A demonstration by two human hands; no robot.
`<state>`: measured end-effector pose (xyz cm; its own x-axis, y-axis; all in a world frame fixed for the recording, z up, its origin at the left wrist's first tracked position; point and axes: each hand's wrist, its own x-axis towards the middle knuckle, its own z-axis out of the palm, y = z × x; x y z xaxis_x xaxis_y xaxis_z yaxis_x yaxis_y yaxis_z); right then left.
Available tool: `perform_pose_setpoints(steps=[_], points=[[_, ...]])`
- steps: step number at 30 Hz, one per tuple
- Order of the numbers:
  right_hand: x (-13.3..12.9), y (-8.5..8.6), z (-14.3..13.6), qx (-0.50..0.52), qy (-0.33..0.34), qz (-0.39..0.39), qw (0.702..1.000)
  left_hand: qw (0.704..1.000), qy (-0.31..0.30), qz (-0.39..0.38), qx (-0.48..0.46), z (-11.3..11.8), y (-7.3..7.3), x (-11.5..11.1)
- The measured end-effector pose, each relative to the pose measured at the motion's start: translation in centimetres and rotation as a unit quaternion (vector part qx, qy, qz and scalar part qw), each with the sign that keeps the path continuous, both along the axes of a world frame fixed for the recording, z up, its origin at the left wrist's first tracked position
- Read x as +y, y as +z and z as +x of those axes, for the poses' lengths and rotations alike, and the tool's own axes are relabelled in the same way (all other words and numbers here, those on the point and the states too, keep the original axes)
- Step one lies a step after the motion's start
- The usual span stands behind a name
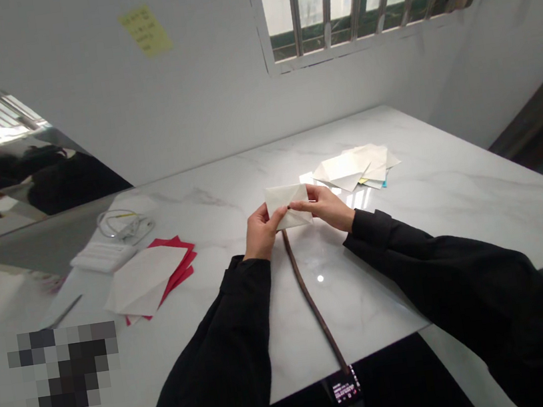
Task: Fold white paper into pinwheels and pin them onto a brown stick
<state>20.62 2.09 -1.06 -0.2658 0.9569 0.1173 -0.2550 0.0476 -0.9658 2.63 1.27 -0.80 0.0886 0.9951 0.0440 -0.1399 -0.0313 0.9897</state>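
Note:
A small cream paper envelope (286,196) is held up over the middle of the white marble-patterned table, its flap side facing me. My left hand (261,233) pinches its lower left side, thumb on the front and fingers behind. On the other side, my right hand (328,206) grips the right edge, with its thumb or a finger laid across the front. Both fingertips meet near a small dark spot at the envelope's centre. Behind the envelope, the upper end of a thin brown stick (310,300) is hidden; the stick runs down toward the table's near edge.
Cream envelopes (355,168) lie in a pile at the back right. To the left are red envelopes (180,273) under a cream one (144,282), a white cable (126,225) and a pen (67,310). A lit smartwatch (345,387) shows below the table's near edge (387,347).

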Motion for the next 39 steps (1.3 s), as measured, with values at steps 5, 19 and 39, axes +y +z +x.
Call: perform_pose_setpoints(steps=[5,19,39], points=[[0.0,0.0,0.0,0.012,0.004,0.003,1.000,1.000,-0.003,0.000,-0.005,0.1,0.1,-0.1],[0.2,-0.1,0.0,0.012,0.008,-0.064,0.998,0.999,0.004,-0.043,-0.013,0.0,0.9,-0.3],[1.1,-0.5,0.9,0.104,-0.006,-0.117,0.988,0.895,0.100,0.104,0.422,-3.6,-0.1,1.2]])
